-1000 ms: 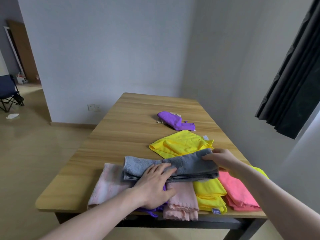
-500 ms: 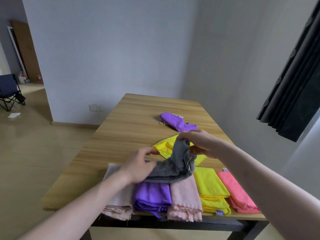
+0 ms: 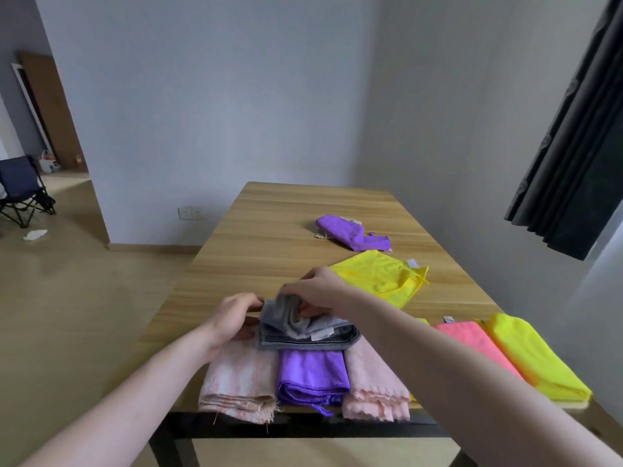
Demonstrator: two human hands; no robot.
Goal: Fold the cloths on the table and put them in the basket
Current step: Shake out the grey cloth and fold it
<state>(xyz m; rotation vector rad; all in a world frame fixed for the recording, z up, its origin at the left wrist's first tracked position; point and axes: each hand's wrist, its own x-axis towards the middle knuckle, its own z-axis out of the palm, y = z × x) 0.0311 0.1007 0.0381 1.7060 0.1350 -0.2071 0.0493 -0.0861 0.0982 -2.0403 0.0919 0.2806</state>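
You are working at the wooden table [image 3: 269,230], which is carrying everything in play; no basket is showing in this view, so I cannot tell where the cloths are headed. Across its near edge a row of folded cloths is lying side by side: a pale pink cloth [image 3: 241,382], a purple cloth [image 3: 312,375], a salmon cloth [image 3: 374,382], then past your right forearm a hot pink cloth [image 3: 472,338] and a bright yellow cloth [image 3: 532,355]. Lined up like that, they are probably waiting to be carried off together. Farther back, an open yellow cloth [image 3: 381,274] and a crumpled purple cloth [image 3: 350,230] are lying unfolded, seemingly next in turn.

You are folding the grey cloth [image 3: 306,328], which is resting on the far ends of the folded row, using them as a work surface. Your right hand [image 3: 317,288] is reaching over from the right, its fingers curling down and pinching a raised fold of the grey cloth at its far left part. Your left hand [image 3: 232,318] is sitting just beside the cloth's left edge, fingers curled in against that edge; it looks to be steadying or gripping it, though the contact is partly hidden.
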